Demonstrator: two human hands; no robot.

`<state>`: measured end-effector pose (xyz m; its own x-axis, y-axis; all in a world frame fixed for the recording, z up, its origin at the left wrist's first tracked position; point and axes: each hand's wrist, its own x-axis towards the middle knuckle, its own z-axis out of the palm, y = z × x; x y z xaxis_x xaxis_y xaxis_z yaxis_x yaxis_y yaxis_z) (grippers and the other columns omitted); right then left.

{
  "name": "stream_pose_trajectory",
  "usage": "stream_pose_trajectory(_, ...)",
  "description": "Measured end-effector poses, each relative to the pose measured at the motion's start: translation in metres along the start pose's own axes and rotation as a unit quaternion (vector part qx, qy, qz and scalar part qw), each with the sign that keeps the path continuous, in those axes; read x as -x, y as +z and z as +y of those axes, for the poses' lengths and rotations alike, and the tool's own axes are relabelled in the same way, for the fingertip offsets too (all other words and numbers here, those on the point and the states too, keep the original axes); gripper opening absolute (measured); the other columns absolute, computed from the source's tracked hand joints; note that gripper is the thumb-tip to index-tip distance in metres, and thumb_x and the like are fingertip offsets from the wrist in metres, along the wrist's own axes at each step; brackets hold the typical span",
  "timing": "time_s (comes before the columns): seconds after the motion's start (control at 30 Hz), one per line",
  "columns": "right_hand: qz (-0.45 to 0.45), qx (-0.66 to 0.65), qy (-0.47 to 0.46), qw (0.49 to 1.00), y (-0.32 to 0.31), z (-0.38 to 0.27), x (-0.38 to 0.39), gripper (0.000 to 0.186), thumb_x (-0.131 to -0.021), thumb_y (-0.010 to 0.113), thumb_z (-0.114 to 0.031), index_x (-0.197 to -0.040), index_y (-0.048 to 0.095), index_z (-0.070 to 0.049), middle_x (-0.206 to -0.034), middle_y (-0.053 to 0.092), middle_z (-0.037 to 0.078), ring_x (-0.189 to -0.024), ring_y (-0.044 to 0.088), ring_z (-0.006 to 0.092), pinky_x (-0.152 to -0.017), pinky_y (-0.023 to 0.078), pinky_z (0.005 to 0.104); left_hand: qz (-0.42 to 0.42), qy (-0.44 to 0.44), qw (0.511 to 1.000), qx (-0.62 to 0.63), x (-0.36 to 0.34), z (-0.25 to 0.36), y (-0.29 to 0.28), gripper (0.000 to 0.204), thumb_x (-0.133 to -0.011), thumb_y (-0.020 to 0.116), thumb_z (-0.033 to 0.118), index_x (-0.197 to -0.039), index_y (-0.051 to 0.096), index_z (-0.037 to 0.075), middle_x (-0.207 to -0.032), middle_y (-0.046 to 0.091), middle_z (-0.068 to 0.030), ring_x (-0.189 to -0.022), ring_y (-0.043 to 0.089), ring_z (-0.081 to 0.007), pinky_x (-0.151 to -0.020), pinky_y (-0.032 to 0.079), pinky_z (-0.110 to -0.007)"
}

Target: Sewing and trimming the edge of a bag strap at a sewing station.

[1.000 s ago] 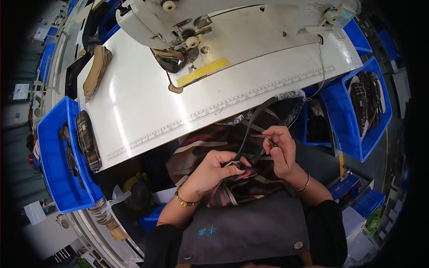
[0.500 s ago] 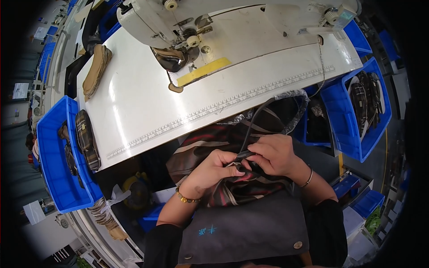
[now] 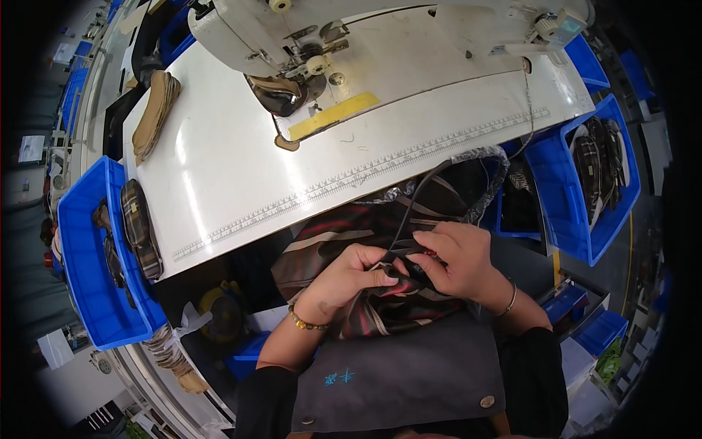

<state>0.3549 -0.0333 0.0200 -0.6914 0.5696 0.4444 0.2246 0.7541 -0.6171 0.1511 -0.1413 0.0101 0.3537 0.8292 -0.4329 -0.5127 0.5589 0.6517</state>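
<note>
Here, left hand [image 3: 344,285] pinching striped fabric [image 3: 318,246], right hand [image 3: 465,262] curled nearly closed, hold unclear, sewing machine [image 3: 238,36] at far side.

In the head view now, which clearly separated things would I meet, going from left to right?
Left blue bin → beaded bracelet → left hand → right hand → metal bracelet → right blue bin with folded plaid pieces.

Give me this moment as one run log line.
Left hand: pinching striped fabric | Right hand: at dark strip, grip unclear | Sewing machine: on white table
</note>
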Motion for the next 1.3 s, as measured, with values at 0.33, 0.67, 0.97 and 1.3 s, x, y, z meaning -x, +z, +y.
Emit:
stream_pose_trajectory(0.33, 0.000, 0.039, -0.039, 0.998, 0.001, 0.000, 0.002, 0.030, -0.072, 0.077, -0.018, -0.098, 0.069, -0.008, -0.074, 0.059, 0.004, -0.062, 0.062, 0.0216, -0.053, 0.048, 0.0325, -0.004, -0.004, 0.999, 0.039, -0.001, -0.002, -0.001, 0.019, -0.088, 0.073, 0.006, -0.104, 0.069, -0.002, -0.093, 0.073, -0.0054, -0.085, 0.067, -0.0078, -0.080, 0.052, -0.020)
stream_pose_trajectory(0.67, 0.034, 0.078, -0.081, 0.993, 0.009, 0.000, 0.002, 0.032, -0.074, 0.076, -0.020, -0.102, 0.067, -0.008, -0.069, 0.052, 0.002, -0.053, 0.055, 0.0171, -0.047, 0.042, 0.0304, -0.009, -0.001, 0.999, 0.033, -0.003, -0.004, -0.003, 0.019, -0.087, 0.072, 0.003, -0.105, 0.070, -0.002, -0.092, 0.073, -0.0055, -0.082, 0.067, -0.0074, -0.077, 0.052, -0.020)
stream_pose_trajectory(0.97, 0.011, 0.088, -0.054, 0.995, 0.000, -0.007, 0.000, 0.030, -0.074, 0.077, -0.020, -0.100, 0.068, -0.008, -0.068, 0.051, 0.001, -0.053, 0.055, 0.0166, -0.045, 0.042, 0.0299, 0.007, -0.009, 0.999, 0.039, -0.003, -0.004, -0.003, 0.020, -0.086, 0.073, 0.004, -0.105, 0.070, -0.001, -0.090, 0.074, -0.0054, -0.079, 0.067, -0.0066, -0.074, 0.051, -0.019)
stream_pose_trajectory(1.3, -0.038, 0.122, -0.048, 0.991, -0.007, -0.013, -0.001, 0.033, -0.072, 0.078, -0.018, -0.101, 0.069, -0.004, -0.074, 0.057, 0.004, -0.059, 0.059, 0.0199, -0.049, 0.044, 0.0318, 0.013, -0.013, 0.999, 0.036, -0.003, -0.005, -0.003, 0.020, -0.087, 0.073, 0.005, -0.106, 0.070, -0.001, -0.091, 0.074, -0.0051, -0.080, 0.066, -0.0059, -0.074, 0.051, -0.018)
